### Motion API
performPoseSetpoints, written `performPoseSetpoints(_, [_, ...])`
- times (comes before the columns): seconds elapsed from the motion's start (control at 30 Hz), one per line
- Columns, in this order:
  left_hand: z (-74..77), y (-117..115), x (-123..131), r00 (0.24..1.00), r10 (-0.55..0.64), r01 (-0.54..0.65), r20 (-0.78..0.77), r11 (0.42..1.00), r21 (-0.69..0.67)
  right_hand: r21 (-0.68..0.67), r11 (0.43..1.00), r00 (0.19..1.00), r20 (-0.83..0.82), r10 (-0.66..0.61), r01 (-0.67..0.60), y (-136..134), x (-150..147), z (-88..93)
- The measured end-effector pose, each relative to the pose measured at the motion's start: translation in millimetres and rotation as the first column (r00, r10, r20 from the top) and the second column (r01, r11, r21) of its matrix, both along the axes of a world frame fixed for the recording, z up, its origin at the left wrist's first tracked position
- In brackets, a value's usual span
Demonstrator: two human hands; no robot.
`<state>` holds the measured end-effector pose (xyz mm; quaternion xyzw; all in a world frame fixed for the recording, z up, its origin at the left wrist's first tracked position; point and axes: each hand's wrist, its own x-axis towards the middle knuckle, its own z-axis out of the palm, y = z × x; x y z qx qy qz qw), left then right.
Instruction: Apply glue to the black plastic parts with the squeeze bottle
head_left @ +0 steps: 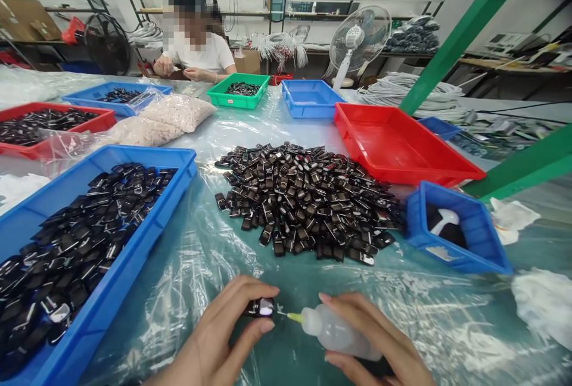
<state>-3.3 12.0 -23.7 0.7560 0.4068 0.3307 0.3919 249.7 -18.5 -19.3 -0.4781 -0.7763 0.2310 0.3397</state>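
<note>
Between the thumb and fingers of my left hand (pixel 223 332) is a small glossy black part (pixel 260 307), its shiny end facing right. My right hand (pixel 370 338) is wrapped round a translucent squeeze bottle (pixel 342 332) with a yellow tip. That tip points left at the black part, with a small gap between them. Beyond my hands lies a large pile of similar black parts (pixel 304 201) on the plastic-covered table (pixel 196 267). More black parts fill the long blue tray (pixel 167 207) at the left.
A small blue bin (pixel 482 249) holding a white-handled item and a red tray (pixel 402 142) stand right. Green posts (pixel 469 34) slant there. White tissues (pixel 545 302) lie near the right edge. Across the table sits a person (pixel 201 52) behind a green tray (pixel 239 100).
</note>
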Motion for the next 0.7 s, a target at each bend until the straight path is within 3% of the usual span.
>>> performPoseSetpoints(0.37, [11.1,0,-3,0.996,-0.085,0.085,-0.022,0.996,-0.009,0.019,1.000,0.998,0.057,0.002,-0.003,-1,4,-2.2])
performPoseSetpoints(0.57, [10.8,4,-1,0.988,-0.150,0.154,-0.042,0.983,0.102,0.044,0.999,0.992,0.127,0.010,-0.016,-2,5,0.8])
performPoseSetpoints(0.7, [11.4,3,0,0.986,-0.139,0.147,-0.095,0.985,0.086,0.107,0.993,0.989,0.147,0.033,-0.049,-2,5,1.7])
